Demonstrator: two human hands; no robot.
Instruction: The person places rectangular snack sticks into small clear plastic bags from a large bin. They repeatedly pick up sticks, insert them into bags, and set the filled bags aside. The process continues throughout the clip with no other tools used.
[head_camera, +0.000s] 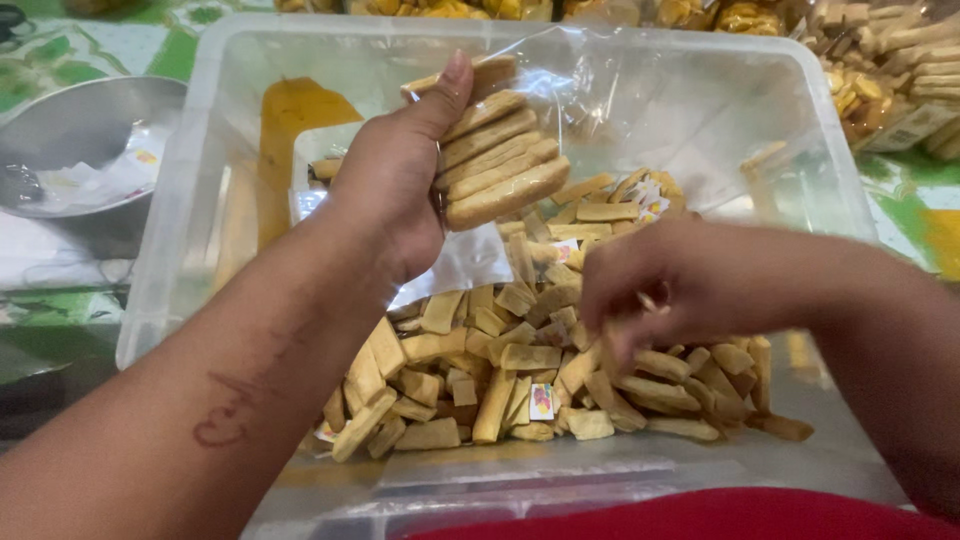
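My left hand holds a stack of tan rectangular biscuits inside a clear plastic bag, raised above a large clear plastic tub. My right hand is blurred and reaches down into the heap of loose biscuits on the tub's floor, fingers curled over a few pieces. Small printed paper labels lie mixed among the biscuits.
A metal bowl with paper scraps stands to the left of the tub. Filled bags of biscuits lie at the back right. The tub rests on a green patterned cloth. A red garment shows at the bottom edge.
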